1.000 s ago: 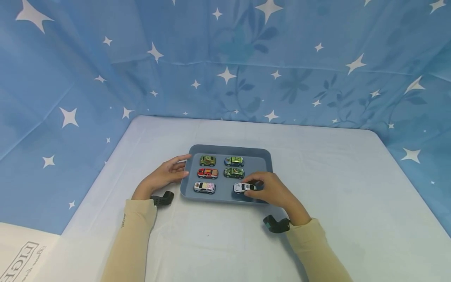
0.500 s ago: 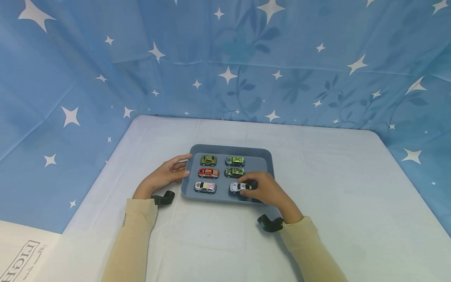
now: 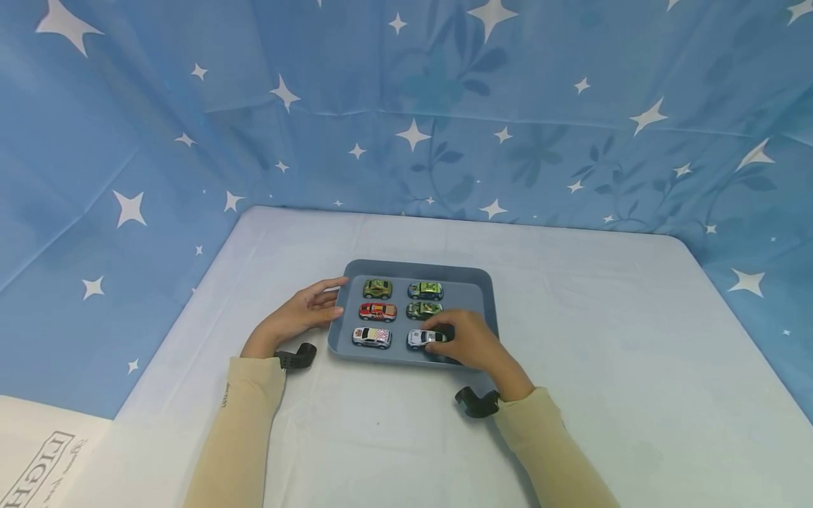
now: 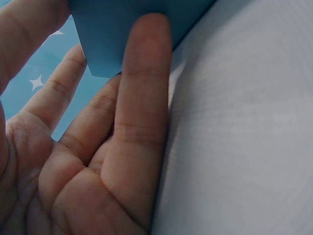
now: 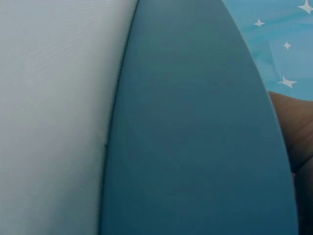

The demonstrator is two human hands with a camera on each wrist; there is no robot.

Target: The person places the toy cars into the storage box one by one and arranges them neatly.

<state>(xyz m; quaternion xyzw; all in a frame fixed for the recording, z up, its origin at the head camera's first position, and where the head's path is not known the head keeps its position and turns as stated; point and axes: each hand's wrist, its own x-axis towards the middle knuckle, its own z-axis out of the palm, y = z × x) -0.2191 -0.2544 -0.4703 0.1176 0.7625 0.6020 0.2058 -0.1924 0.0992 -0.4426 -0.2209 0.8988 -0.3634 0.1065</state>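
In the head view a blue-grey tray (image 3: pixel 468 302) lies on the white-covered table. My right hand (image 3: pixel 473 342) reaches over its front right part and pinches a white toy car (image 3: pixel 416 339) between thumb and fingers, at the tray floor. My left hand (image 3: pixel 295 316) is at the left edge, its fairly straight fingers touching the tray's outer wall; the left wrist view shows a fingertip (image 4: pixel 149 34) against that wall. Left of the pinched car stands a white checkered toy car (image 3: pixel 372 337). In the right wrist view the tray wall (image 5: pixel 200 122) hides the car and most of the hand.
Behind these two stand a red toy car (image 3: pixel 377 312), a dark green toy car (image 3: pixel 423 310), an olive toy car (image 3: pixel 377 288) and a green-yellow toy car (image 3: pixel 425 290), in two columns. A blue star-patterned curtain (image 3: pixel 356 85) hangs behind the table.
My right hand has slid the white toy car leftward across the tray, bringing it under the dark green car's column. The left hand stays at the tray's left edge.
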